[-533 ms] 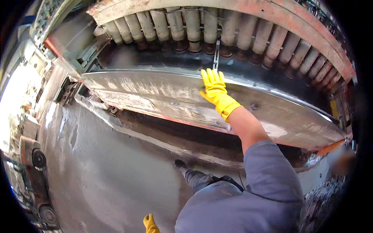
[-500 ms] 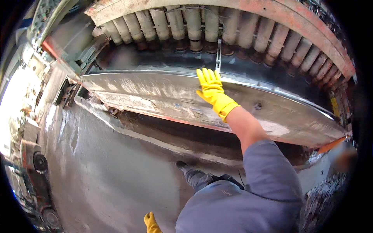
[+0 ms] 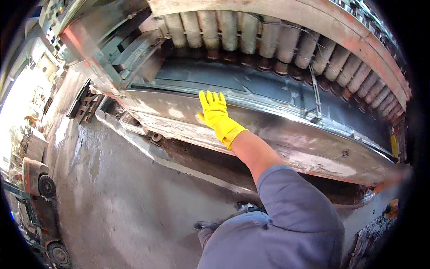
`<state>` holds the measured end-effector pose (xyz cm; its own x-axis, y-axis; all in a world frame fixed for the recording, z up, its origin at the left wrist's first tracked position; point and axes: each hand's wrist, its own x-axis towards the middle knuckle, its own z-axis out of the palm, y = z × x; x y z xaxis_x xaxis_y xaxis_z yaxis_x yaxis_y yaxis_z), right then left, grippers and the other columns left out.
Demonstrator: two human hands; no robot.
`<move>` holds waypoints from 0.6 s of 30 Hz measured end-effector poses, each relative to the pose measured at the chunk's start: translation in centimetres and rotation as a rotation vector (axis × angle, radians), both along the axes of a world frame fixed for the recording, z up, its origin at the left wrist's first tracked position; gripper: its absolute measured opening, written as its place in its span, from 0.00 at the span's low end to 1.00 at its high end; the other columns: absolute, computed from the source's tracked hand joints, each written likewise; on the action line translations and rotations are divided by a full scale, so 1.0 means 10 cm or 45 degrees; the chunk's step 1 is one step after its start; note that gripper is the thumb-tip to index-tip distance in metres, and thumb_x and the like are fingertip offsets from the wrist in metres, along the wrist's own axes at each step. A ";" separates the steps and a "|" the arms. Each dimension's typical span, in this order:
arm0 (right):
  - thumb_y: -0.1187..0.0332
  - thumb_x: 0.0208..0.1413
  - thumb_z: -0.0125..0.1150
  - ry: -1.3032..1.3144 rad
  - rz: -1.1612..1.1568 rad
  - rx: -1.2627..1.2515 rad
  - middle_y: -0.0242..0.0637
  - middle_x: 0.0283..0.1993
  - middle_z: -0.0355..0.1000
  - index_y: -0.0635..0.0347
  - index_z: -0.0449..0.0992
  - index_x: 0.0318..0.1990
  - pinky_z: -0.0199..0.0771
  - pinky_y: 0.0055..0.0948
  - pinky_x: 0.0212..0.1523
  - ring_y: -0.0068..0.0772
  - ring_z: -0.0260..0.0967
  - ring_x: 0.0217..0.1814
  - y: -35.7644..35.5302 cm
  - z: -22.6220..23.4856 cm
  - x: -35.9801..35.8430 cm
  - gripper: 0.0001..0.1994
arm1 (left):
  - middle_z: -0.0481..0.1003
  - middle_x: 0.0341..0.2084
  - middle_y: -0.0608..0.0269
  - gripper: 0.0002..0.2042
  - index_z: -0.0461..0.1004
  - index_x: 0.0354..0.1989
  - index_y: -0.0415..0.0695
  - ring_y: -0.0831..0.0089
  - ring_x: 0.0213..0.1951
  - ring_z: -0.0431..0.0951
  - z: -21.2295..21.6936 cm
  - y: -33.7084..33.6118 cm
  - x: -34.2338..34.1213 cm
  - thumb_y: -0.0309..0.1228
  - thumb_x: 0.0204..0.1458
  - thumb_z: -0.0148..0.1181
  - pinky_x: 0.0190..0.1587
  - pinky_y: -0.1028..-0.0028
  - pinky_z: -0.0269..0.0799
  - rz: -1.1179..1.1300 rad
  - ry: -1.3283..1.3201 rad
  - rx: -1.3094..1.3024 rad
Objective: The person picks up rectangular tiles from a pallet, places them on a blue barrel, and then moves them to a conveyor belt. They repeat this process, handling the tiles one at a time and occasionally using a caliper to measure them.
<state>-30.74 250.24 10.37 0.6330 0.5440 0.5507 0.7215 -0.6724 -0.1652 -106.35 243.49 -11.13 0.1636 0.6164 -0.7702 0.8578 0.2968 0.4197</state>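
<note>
My right hand [image 3: 214, 112], in a yellow rubber glove, lies at the front edge of a large machine, over the top of its long metal side panel [image 3: 179, 109]. Its fingers are spread and stretched out, and nothing is in its grasp. Just beyond the fingertips is a dark, smooth slab [image 3: 197, 80] with a wet-looking shine. To the right of the hand, a thin metal bar [image 3: 315, 92] stands over the slab's front edge. My left hand is out of the picture.
A row of upright cylinders [image 3: 229, 33] stands behind the slab, under a curved-looking beam [image 3: 268, 8]. Below the panel runs a dark recess with a low kerb [image 3: 179, 167]. A wheeled vehicle [image 3: 45, 210] is at far left, on a wet-looking concrete floor [image 3: 121, 197].
My right hand has slid left along the machine's edge, away from the metal bar, fingers still spread. My gloved left hand has dropped out of view. The whole view has shifted leftward.
</note>
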 end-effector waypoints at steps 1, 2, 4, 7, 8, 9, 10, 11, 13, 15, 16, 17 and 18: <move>0.49 0.53 0.72 0.000 -0.022 0.018 0.52 0.74 0.64 0.54 0.59 0.78 0.44 0.63 0.79 0.60 0.60 0.75 0.21 0.01 0.00 0.47 | 0.81 0.47 0.52 0.25 0.75 0.59 0.31 0.64 0.48 0.81 0.01 0.26 -0.02 0.38 0.62 0.69 0.52 0.66 0.78 0.016 -0.002 0.002; 0.48 0.52 0.72 -0.032 -0.055 0.042 0.50 0.72 0.66 0.53 0.62 0.76 0.46 0.63 0.78 0.58 0.61 0.74 0.41 0.04 0.01 0.45 | 0.81 0.47 0.52 0.25 0.75 0.59 0.31 0.64 0.48 0.81 0.01 0.54 -0.04 0.38 0.62 0.69 0.52 0.66 0.78 0.040 -0.003 0.011; 0.48 0.52 0.71 -0.029 -0.095 0.051 0.46 0.64 0.72 0.52 0.67 0.73 0.55 0.60 0.73 0.53 0.67 0.67 0.62 0.14 -0.09 0.41 | 0.81 0.48 0.52 0.25 0.75 0.59 0.31 0.63 0.48 0.81 -0.03 1.12 -0.17 0.38 0.62 0.69 0.53 0.65 0.77 0.093 -0.016 0.035; 0.48 0.52 0.70 -0.100 -0.227 0.000 0.44 0.56 0.76 0.51 0.70 0.69 0.64 0.54 0.66 0.52 0.72 0.61 0.53 0.16 0.02 0.37 | 0.80 0.49 0.52 0.25 0.75 0.59 0.31 0.63 0.49 0.80 -0.09 2.00 -0.24 0.38 0.62 0.69 0.54 0.65 0.77 0.120 -0.042 0.036; 0.48 0.52 0.70 -0.031 -0.277 -0.050 0.45 0.55 0.77 0.52 0.72 0.67 0.65 0.54 0.65 0.53 0.72 0.60 0.54 0.19 0.02 0.36 | 0.80 0.49 0.52 0.25 0.74 0.59 0.31 0.63 0.50 0.80 -0.08 2.31 -0.26 0.38 0.62 0.69 0.54 0.65 0.77 0.145 -0.042 0.047; 0.48 0.52 0.69 0.059 -0.330 -0.070 0.46 0.53 0.78 0.52 0.74 0.66 0.66 0.54 0.64 0.54 0.73 0.59 0.63 0.31 -0.01 0.34 | 0.80 0.49 0.52 0.25 0.74 0.60 0.31 0.63 0.50 0.80 0.05 2.63 -0.29 0.38 0.62 0.69 0.55 0.65 0.77 0.174 -0.051 0.072; 0.48 0.52 0.69 0.135 -0.417 -0.155 0.47 0.52 0.79 0.53 0.76 0.62 0.66 0.54 0.63 0.55 0.74 0.58 0.62 0.31 0.00 0.31 | 0.80 0.49 0.52 0.25 0.74 0.60 0.31 0.63 0.50 0.80 0.05 2.93 -0.29 0.38 0.62 0.69 0.55 0.65 0.77 0.178 -0.052 0.070; 0.48 0.52 0.69 0.214 -0.495 -0.214 0.47 0.50 0.80 0.54 0.78 0.57 0.67 0.55 0.62 0.56 0.75 0.56 0.71 0.33 -0.02 0.28 | 0.80 0.49 0.52 0.25 0.74 0.60 0.31 0.63 0.51 0.80 0.06 3.27 -0.33 0.37 0.62 0.69 0.56 0.65 0.76 0.194 -0.065 0.096; 0.48 0.52 0.68 0.077 -0.611 -0.206 0.47 0.48 0.80 0.54 0.79 0.52 0.67 0.56 0.63 0.56 0.75 0.55 0.84 0.30 -0.04 0.25 | 0.79 0.50 0.52 0.25 0.74 0.60 0.31 0.62 0.51 0.79 0.07 3.91 -0.38 0.37 0.62 0.69 0.56 0.65 0.76 0.215 -0.099 0.144; 0.48 0.53 0.68 -0.022 -0.754 -0.206 0.47 0.49 0.81 0.55 0.80 0.49 0.65 0.57 0.65 0.56 0.75 0.56 0.96 0.24 -0.06 0.23 | 0.79 0.50 0.52 0.25 0.74 0.60 0.31 0.62 0.52 0.79 0.04 4.57 -0.39 0.37 0.62 0.68 0.57 0.64 0.76 0.238 -0.133 0.198; 0.49 0.54 0.67 -0.051 -0.842 -0.200 0.46 0.51 0.81 0.55 0.80 0.49 0.63 0.57 0.67 0.56 0.74 0.58 1.02 0.23 -0.07 0.22 | 0.79 0.50 0.52 0.25 0.74 0.61 0.31 0.62 0.52 0.79 0.03 4.87 -0.37 0.37 0.62 0.68 0.57 0.64 0.76 0.249 -0.162 0.237; 0.50 0.54 0.67 -0.088 -0.927 -0.206 0.46 0.53 0.81 0.55 0.80 0.49 0.62 0.57 0.70 0.55 0.74 0.60 1.01 0.20 -0.06 0.21 | 0.79 0.51 0.52 0.25 0.73 0.61 0.31 0.62 0.52 0.79 -0.02 5.14 -0.34 0.37 0.62 0.68 0.58 0.64 0.76 0.270 -0.185 0.257; 0.52 0.55 0.66 -0.043 -0.957 -0.209 0.46 0.56 0.80 0.55 0.79 0.52 0.59 0.57 0.72 0.55 0.72 0.63 1.12 0.16 -0.05 0.22 | 0.79 0.51 0.52 0.25 0.73 0.61 0.31 0.62 0.53 0.79 -0.08 5.51 -0.36 0.37 0.62 0.68 0.58 0.64 0.75 0.293 -0.223 0.317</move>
